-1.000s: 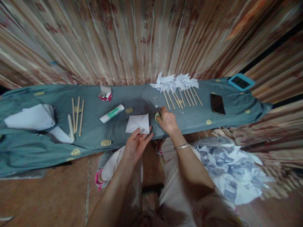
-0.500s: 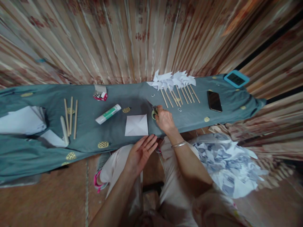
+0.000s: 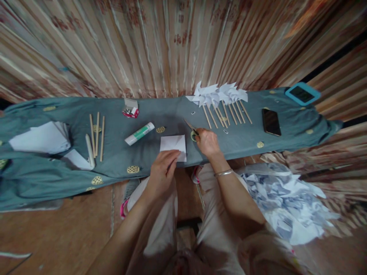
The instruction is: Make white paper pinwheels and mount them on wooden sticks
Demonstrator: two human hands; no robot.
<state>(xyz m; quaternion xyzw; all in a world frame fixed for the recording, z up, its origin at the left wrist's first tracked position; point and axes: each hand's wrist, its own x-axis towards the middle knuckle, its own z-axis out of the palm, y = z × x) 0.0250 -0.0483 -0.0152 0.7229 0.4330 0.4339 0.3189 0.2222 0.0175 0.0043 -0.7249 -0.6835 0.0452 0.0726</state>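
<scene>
A square of white creased paper (image 3: pixel 173 142) lies flat at the table's front edge. My left hand (image 3: pixel 164 168) is over its near left part, fingers pressed together and bent. Whether they pinch the paper is hidden. Just right of it my right hand (image 3: pixel 208 143) is closed about the green handle of a pair of scissors (image 3: pixel 193 134), whose blades point away and to the left, low over the cloth. A white and green glue stick (image 3: pixel 140 133) lies left of the paper.
Paper pinwheels (image 3: pixel 218 95) on sticks lie at the back. Leftward are a small open box (image 3: pixel 131 109), wooden sticks (image 3: pixel 97 133) and stacked paper (image 3: pixel 43 138). Rightward lie a phone (image 3: pixel 271 122) and a blue-framed device (image 3: pixel 302 94). A bag of paper scraps (image 3: pixel 286 202) stands below.
My left hand has turned over from palm up with spread fingers and moved onto the paper, fingers now together. My right hand stays at the scissors. The whole view has shifted slightly.
</scene>
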